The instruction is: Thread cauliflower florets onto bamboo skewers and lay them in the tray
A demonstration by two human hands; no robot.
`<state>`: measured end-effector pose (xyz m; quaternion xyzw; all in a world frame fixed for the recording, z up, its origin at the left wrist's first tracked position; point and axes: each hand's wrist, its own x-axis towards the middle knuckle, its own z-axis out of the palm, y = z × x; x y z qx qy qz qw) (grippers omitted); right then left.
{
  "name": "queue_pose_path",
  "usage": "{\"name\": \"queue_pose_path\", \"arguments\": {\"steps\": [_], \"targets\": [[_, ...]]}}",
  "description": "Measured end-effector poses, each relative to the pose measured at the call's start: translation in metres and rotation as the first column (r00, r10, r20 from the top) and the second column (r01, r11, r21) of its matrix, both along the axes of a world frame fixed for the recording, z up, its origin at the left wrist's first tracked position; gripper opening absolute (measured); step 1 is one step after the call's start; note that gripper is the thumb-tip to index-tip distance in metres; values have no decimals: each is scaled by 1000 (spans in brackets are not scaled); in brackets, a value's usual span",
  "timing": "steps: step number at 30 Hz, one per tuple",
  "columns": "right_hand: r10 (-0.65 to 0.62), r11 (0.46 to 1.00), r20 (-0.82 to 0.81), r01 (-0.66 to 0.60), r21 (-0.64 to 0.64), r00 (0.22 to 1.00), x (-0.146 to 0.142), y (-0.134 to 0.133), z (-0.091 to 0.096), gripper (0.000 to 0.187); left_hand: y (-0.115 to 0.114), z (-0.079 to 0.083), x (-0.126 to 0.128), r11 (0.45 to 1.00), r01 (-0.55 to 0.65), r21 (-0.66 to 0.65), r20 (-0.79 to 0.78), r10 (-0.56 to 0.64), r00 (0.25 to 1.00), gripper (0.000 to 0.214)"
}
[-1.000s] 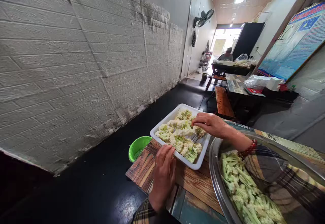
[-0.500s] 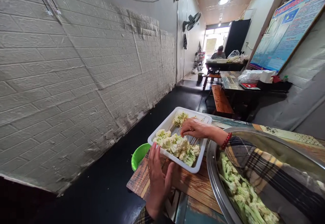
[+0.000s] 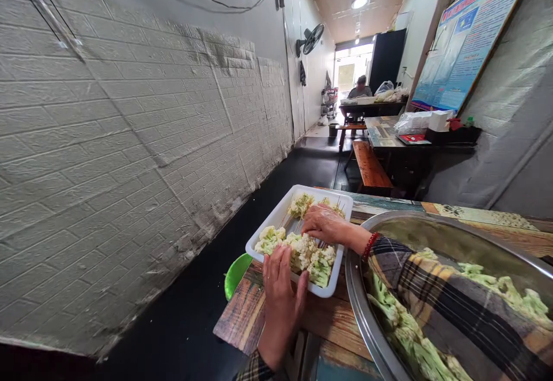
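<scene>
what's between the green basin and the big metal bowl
In the head view, the wooden tabletop, the left hand and the white tray of cauliflower lie between the green basin and metal bowl.

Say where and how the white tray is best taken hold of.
Probably grip the white tray by its left and right rims, from above: a raised lip surrounds the cauliflower, and the steel basin leaves little room on the right.

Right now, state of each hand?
Left hand: open, thumb spread, fingers at the cauliflower.
Right hand: fingers bent over the tray; grip hidden, can't tell if holding.
</scene>
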<state>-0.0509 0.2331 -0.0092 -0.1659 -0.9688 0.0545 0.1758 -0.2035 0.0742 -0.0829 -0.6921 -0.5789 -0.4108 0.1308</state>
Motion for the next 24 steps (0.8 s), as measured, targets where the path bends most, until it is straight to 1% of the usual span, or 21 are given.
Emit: {"name": "queue_pose_path", "arguments": {"steps": [4, 8, 11, 15, 17, 19, 22, 24], "targets": [[-45, 999, -18, 45, -1, 999, 2, -3, -9, 17, 8, 4, -4, 1000, -2, 27, -41, 4, 999, 46], [-45, 999, -13, 45, -14, 999, 2, -7, -15, 20, 10, 3, -13, 999, 0, 39, -83, 4, 997, 45], [-51, 998, -30, 50, -25, 998, 4, -9, -14, 21, 8, 4, -17, 1000, 0, 22, -90, 2, 996, 48], [-98, 995, -34, 97, -28, 995, 14, -13, -8, 27, 6, 15, -18, 999, -29, 20, -121, 32, 992, 56], [-133, 991, -12, 132, -23, 991, 21, -15, -7, 28, 7, 21, -16, 1000, 2, -11, -168, -4, 986, 63], [-162, 986, 23, 163, -18, 986, 28, -18, -9, 30, 8, 25, -14, 995, 63, -73, -200, -76, 977, 67], [-184, 983, 86, 186, -13, 979, 33, -21, -12, 34, 10, 26, -11, 980, 144, -141, -165, -166, 972, 63], [-195, 980, 119, 198, -12, 974, 32, -21, -10, 33, 10, 25, -11, 975, 164, -152, -121, -183, 976, 59]]}}
